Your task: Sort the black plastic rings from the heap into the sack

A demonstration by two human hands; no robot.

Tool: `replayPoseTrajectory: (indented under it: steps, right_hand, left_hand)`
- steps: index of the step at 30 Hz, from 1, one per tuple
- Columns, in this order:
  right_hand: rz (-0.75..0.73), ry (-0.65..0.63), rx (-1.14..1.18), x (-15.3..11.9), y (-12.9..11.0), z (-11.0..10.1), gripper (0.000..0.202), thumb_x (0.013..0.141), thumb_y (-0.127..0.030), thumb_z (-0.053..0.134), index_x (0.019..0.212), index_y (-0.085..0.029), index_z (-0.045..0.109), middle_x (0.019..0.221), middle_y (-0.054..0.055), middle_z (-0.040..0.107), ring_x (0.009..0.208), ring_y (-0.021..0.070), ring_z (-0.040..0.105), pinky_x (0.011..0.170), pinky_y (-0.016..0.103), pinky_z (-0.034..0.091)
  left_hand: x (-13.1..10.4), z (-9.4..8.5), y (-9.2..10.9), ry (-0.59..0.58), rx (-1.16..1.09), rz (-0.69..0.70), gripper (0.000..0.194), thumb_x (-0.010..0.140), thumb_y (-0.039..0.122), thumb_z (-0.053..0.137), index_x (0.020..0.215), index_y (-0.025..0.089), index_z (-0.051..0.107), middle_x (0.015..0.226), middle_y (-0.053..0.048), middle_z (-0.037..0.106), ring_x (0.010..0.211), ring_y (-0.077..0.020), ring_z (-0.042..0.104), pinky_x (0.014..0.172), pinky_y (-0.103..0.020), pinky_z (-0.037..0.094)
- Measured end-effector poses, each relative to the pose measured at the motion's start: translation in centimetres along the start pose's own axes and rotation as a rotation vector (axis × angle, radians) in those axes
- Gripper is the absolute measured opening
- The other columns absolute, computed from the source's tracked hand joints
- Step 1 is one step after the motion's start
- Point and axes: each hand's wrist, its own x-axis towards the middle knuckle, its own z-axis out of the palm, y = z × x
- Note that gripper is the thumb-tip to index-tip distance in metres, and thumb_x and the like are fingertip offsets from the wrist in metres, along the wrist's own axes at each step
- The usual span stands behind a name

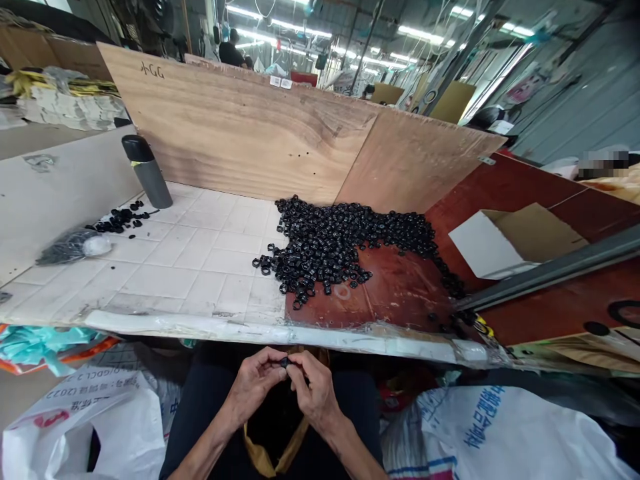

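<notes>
Between the fingertips of my left hand (255, 383) and my right hand (314, 387) is a small black part (285, 362). Both hands are closed in a pinch on it, and the fingers hide most of its shape. They are above my lap, just in front of the table edge. Under them, an open yellow-brown bag (260, 457) with a dark inside rests between my legs. A large heap of small black plastic rings (325, 243) lies on the table beyond the hands.
A wooden board (240, 133) closes off the table's back. At the left stand a grey bottle (147, 172), loose black pieces (123, 219) and a plastic bag (70, 247). A white box (493, 247) and a metal bar (550, 273) are at right. White sacks (520, 433) flank my legs.
</notes>
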Motion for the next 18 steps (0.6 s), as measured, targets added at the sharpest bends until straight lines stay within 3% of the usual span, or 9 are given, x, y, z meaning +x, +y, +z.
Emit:
replayPoseTrajectory:
  steps: [2, 3, 7, 9, 11, 14, 18]
  right_hand:
    - [0.122, -0.018, 0.035, -0.1, 0.2, -0.1, 0.029, 0.100, -0.041, 0.053, 0.088, -0.019, 0.068, 0.054, -0.003, 0.058, 0.044, 0.0138, 0.055, 0.047, 0.024, 0.046]
    - [0.136, -0.018, 0.035, -0.1, 0.2, -0.2, 0.028, 0.100, -0.040, 0.053, 0.090, -0.019, 0.067, 0.054, -0.003, 0.058, 0.044, 0.0140, 0.056, 0.048, 0.024, 0.046]
    - [-0.087, -0.006, -0.008, -0.5, 0.7, -0.4, 0.021, 0.099, -0.033, 0.053, 0.102, -0.020, 0.070, 0.091, 0.007, 0.070, 0.078, 0.0195, 0.068, 0.071, 0.030, 0.055]
    - [-0.061, -0.002, 0.024, -0.8, 1.0, -0.2, 0.021, 0.099, -0.034, 0.053, 0.097, -0.021, 0.069, 0.085, 0.006, 0.068, 0.069, 0.0176, 0.065, 0.065, 0.029, 0.053]
    - [0.106, 0.012, 0.121, -1.0, 1.2, 0.3, 0.022, 0.096, -0.039, 0.057, 0.092, -0.020, 0.066, 0.067, 0.000, 0.062, 0.052, 0.0141, 0.056, 0.052, 0.026, 0.046]
    - [0.411, 0.051, 0.386, -1.3, 1.3, 1.2, 0.032, 0.091, -0.051, 0.062, 0.085, -0.019, 0.062, 0.048, -0.008, 0.048, 0.040, 0.0103, 0.042, 0.044, 0.023, 0.036]
    - [0.672, 0.068, 0.714, -1.3, 1.6, 1.8, 0.042, 0.077, -0.056, 0.075, 0.070, -0.018, 0.059, 0.049, -0.006, 0.048, 0.041, 0.0077, 0.037, 0.043, 0.022, 0.037]
  left_hand:
    - [-0.1, 0.1, 0.0, 0.022, 0.056, 0.037, 0.025, 0.087, 0.038, 0.074, 0.103, 0.019, 0.074, 0.102, -0.006, 0.074, 0.091, -0.0210, 0.071, 0.084, -0.033, 0.059]
    - [-0.2, 0.1, 0.0, 0.027, 0.064, 0.047, 0.025, 0.088, 0.039, 0.074, 0.103, 0.019, 0.075, 0.104, -0.007, 0.075, 0.094, -0.0216, 0.071, 0.085, -0.034, 0.059]
    - [-0.3, 0.2, 0.4, -0.019, -0.106, -0.101, 0.034, 0.085, 0.042, 0.077, 0.107, 0.017, 0.074, 0.092, -0.007, 0.077, 0.084, -0.0208, 0.073, 0.083, -0.035, 0.060]
    - [-0.3, 0.2, 0.5, -0.016, -0.129, -0.126, 0.035, 0.083, 0.042, 0.078, 0.107, 0.016, 0.074, 0.088, -0.006, 0.076, 0.078, -0.0198, 0.072, 0.079, -0.034, 0.061]
    - [-0.4, 0.3, 0.3, 0.008, -0.001, -0.032, 0.028, 0.087, 0.038, 0.074, 0.105, 0.017, 0.074, 0.094, -0.007, 0.076, 0.082, -0.0203, 0.073, 0.079, -0.034, 0.061]
    - [-0.8, 0.3, -0.6, 0.025, 0.358, 0.239, 0.018, 0.095, 0.027, 0.062, 0.109, 0.022, 0.072, 0.107, -0.008, 0.074, 0.098, -0.0217, 0.072, 0.088, -0.035, 0.060]
    - [-0.9, 0.0, -2.8, -0.050, 0.678, 0.538, 0.035, 0.097, 0.010, 0.050, 0.126, 0.024, 0.064, 0.116, -0.011, 0.072, 0.109, -0.0218, 0.071, 0.095, -0.036, 0.059]
